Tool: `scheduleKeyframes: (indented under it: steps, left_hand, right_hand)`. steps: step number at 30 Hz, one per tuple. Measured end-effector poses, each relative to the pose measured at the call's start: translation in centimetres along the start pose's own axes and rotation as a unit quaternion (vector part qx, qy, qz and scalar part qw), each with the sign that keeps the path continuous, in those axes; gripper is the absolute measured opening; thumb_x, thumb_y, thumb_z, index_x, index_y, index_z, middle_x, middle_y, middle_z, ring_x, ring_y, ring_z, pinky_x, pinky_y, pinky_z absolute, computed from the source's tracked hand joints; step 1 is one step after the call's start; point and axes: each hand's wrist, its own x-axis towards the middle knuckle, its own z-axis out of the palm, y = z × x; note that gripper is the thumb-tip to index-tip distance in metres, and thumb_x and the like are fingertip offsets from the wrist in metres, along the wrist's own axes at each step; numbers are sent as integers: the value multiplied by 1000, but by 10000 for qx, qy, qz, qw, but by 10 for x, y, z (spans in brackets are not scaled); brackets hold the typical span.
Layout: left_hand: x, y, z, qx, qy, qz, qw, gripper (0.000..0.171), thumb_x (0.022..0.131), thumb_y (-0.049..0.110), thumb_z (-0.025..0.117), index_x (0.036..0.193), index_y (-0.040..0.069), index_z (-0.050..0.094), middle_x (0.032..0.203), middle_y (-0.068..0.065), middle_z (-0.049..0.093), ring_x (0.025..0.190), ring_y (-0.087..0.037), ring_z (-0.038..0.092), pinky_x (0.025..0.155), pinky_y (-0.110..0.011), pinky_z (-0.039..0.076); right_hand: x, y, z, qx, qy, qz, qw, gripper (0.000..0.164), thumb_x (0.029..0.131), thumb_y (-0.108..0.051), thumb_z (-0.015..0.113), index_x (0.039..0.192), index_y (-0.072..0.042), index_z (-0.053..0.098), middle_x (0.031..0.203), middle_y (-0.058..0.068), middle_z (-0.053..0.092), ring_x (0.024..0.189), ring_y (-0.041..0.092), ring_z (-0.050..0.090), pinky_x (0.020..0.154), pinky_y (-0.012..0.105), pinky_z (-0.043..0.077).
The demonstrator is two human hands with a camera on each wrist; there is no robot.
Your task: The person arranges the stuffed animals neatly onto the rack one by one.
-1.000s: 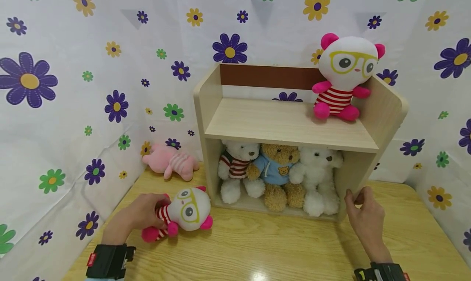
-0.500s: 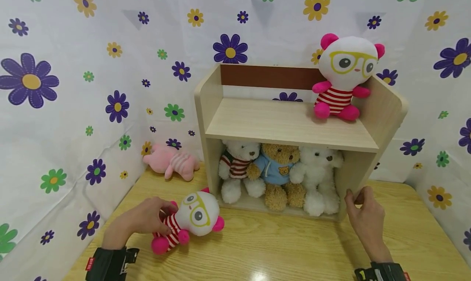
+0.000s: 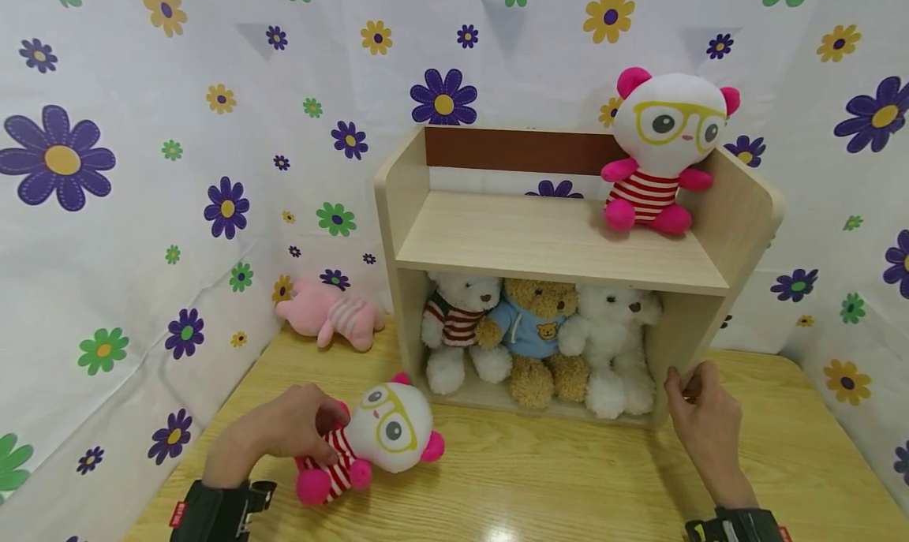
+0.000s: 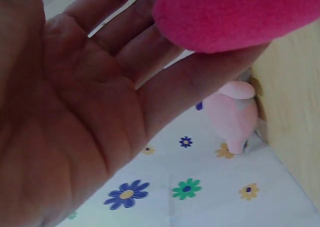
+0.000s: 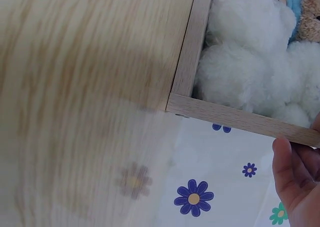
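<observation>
On the table at the left, my left hand (image 3: 294, 425) grips a panda plush toy (image 3: 389, 427) with yellow glasses and a red-striped body. The toy lies tilted, its white head pointing right towards the shelf. In the left wrist view a pink part of the panda (image 4: 235, 17) rests against the fingers (image 4: 200, 74); the thumb is out of sight there. My right hand (image 3: 710, 435) pinches the front edge of the right side panel of a small wooden shelf (image 3: 561, 238). The right wrist view shows its thumb and fingers at the panel edge (image 5: 240, 118).
A matching panda (image 3: 646, 195) sits at the right of the upper board. Below sit a white bear in a striped sweater (image 3: 460, 325), a brown bear in blue (image 3: 537, 325) and a plain white bear (image 3: 616, 345). A pink plush toy (image 3: 334, 317) lies at the back left.
My left hand has moved the panda plush toy a little to the right and towards me, its head swinging slightly nearer. My right hand has stayed on the shelf panel.
</observation>
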Motion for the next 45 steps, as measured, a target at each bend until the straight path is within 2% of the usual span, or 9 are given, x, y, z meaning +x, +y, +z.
scheduleKeyframes:
  steps: [3,11,19,24,29,31,33,38,45]
  left_hand:
    - [0,5,0,2,-94,163,9998,42,72,15,91,111,9,76,94,1,73,85,-16,63,80,-36,57]
    - [5,19,0,-104,-96,831,9964,39,75,21,89,111,12,76,101,3,76,94,-15,68,81,-28,57]
    - [14,54,2,-409,664,1876,9791,38,80,33,87,114,19,75,108,6,77,99,-5,72,85,-25,58]
    - [14,86,1,-567,1593,2719,9473,37,79,25,89,114,19,76,107,6,77,97,-6,71,78,-25,58]
    - [21,114,-1,-1187,2558,3684,8859,39,75,7,90,112,10,75,102,-3,77,90,-8,71,74,-26,59]
    - [25,124,-4,-1440,2899,3912,8615,42,73,-2,89,112,4,74,101,-10,76,88,-8,71,74,-26,60]
    - [29,133,-7,-1651,3157,3999,8445,44,72,-7,88,112,1,72,102,-13,75,87,-8,71,75,-25,60]
    - [40,157,-16,-2101,3597,3809,8255,46,73,-4,88,115,1,71,105,-15,76,88,-11,72,75,-27,61]
    - [65,191,-29,-2428,4170,3227,8143,43,82,18,87,120,10,72,103,-6,76,92,-13,72,77,-31,61]
  right_hand:
    - [0,0,0,-22,-31,-17,10000,19,83,0,73,83,1,54,59,10,59,52,-5,43,45,18,34]
    - [0,2,1,95,-56,-139,9998,21,82,4,73,84,1,52,59,8,54,55,-12,33,42,16,28]
    - [0,6,4,191,22,-200,9996,22,79,6,74,81,0,53,57,6,52,57,-17,31,42,15,28]
    - [0,6,3,212,-67,-86,9997,21,81,5,74,83,0,53,58,6,53,57,-16,30,43,14,28]
    - [0,5,3,220,-71,-63,9997,21,81,6,73,82,0,52,57,5,51,56,-17,29,43,14,27]
    - [0,5,3,218,-55,-80,9997,22,81,6,73,82,0,52,57,5,50,56,-17,29,43,15,27]
    - [1,5,3,216,-42,-103,9997,22,81,6,73,82,1,52,57,5,50,56,-16,29,43,15,27]
    - [0,5,1,241,-41,-102,9997,21,81,5,72,81,1,52,57,6,50,56,-16,30,43,15,28]
    - [-1,4,2,245,-46,-133,9996,19,82,4,70,81,1,51,56,6,50,54,-12,31,43,15,27]
